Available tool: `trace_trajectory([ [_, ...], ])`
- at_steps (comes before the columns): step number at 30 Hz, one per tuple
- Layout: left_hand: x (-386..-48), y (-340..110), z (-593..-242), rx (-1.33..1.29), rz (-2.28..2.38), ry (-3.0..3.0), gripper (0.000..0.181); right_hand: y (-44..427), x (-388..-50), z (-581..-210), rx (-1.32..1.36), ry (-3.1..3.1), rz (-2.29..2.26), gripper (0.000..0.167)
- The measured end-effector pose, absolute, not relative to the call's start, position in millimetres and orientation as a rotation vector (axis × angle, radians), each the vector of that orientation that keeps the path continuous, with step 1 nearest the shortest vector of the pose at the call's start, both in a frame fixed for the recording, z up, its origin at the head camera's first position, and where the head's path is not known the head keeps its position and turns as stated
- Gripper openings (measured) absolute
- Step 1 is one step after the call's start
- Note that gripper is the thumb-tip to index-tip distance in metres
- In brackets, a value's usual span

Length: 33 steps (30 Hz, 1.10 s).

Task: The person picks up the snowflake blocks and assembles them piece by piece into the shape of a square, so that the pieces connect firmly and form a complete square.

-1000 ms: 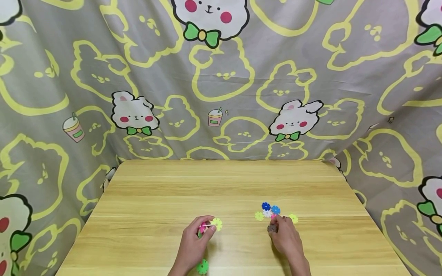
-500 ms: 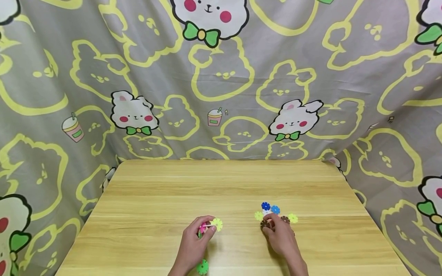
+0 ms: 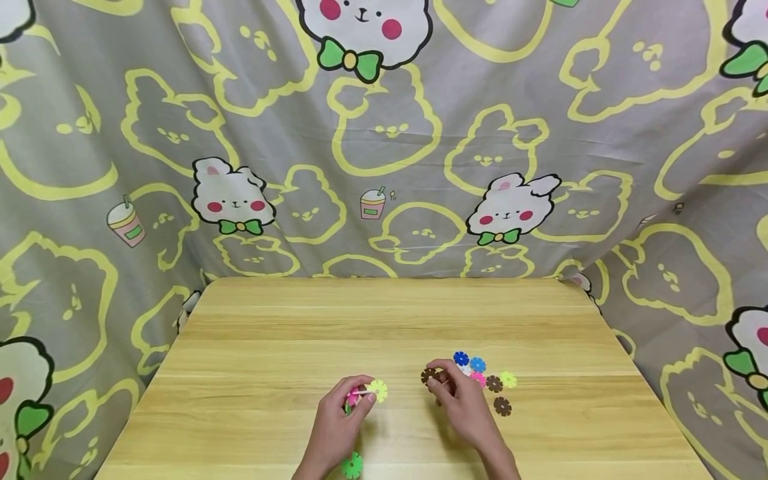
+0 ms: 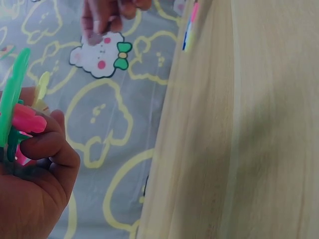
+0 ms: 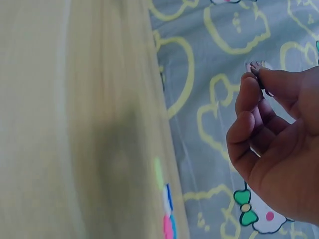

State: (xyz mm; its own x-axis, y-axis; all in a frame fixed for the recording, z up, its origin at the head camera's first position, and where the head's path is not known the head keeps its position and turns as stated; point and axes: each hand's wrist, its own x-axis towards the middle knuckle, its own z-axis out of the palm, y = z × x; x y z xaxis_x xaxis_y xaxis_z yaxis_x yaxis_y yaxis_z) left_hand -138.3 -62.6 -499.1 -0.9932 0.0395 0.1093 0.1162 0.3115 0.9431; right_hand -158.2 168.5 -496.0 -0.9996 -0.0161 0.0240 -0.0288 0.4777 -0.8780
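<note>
My left hand holds a joined cluster of notched plastic discs, with a yellow disc at its right side and pink parts between the fingers. The left wrist view shows the cluster's green disc and pink piece beside the curled fingers. My right hand pinches a dark brown disc between thumb and fingertips, left of the loose discs. In the right wrist view that disc is seen nearly edge-on and partly hidden by the hand.
Loose discs lie right of centre on the wooden table: dark blue, light blue, pink, yellow and two brown. A green disc is near the left forearm. A patterned curtain surrounds the table.
My right hand has moved left from the loose discs with a brown disc pinched in it, uncovering the pink disc and other brown discs. My left hand has stayed in place.
</note>
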Motion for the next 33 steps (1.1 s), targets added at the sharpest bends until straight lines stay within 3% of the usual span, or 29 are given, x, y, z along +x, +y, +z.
trace_trajectory([
  [5, -138, -63, -499, -0.152, -1.795, -2.509, 0.022, 159, -156, -489, 0.183, -2.625, 1.637, 0.021],
  [14, -137, -64, -497, -0.153, -1.826, -2.533, 0.025, 145, -154, -492, 0.707, -2.409, 1.443, 0.013],
  [33, -137, -63, -497, -0.127, -1.849, -2.569, 0.02, 135, -152, -497, 0.779, -2.346, 1.364, 0.009],
])
